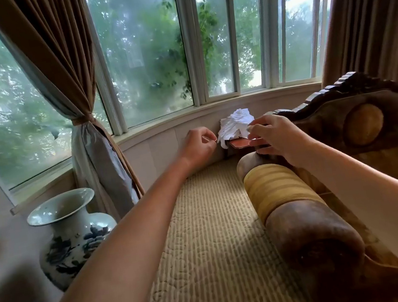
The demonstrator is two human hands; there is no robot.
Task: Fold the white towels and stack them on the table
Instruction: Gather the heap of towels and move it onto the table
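Both arms outstretched, left hand [198, 145] and right hand [273, 135] loosely curled.

Towels [235, 125] heaped on tabletop [239, 144], behind and between both grips. Left grip [198, 145] left of heap; right grip [268, 134] before it. Bolster [301, 215] under right arm. Vase [72, 235] far left, near side.

The white towels [235, 125] look like soft, matt cloth, crumpled into loose folds on a small bench [240, 144] of reddish, polished-looking wood. The bedcover [207, 241] is quilted fabric, ribbed in pale stripes and dull in finish. The bolster [300, 213] pairs a striped golden weave with a brown, velvety, worn-looking cloth. The carved headboard [356, 90] is dark wood. The vase [71, 235] is glazed ceramic, smooth and glossy. The curtains [58, 55] are brown cloth with a faint sheen.
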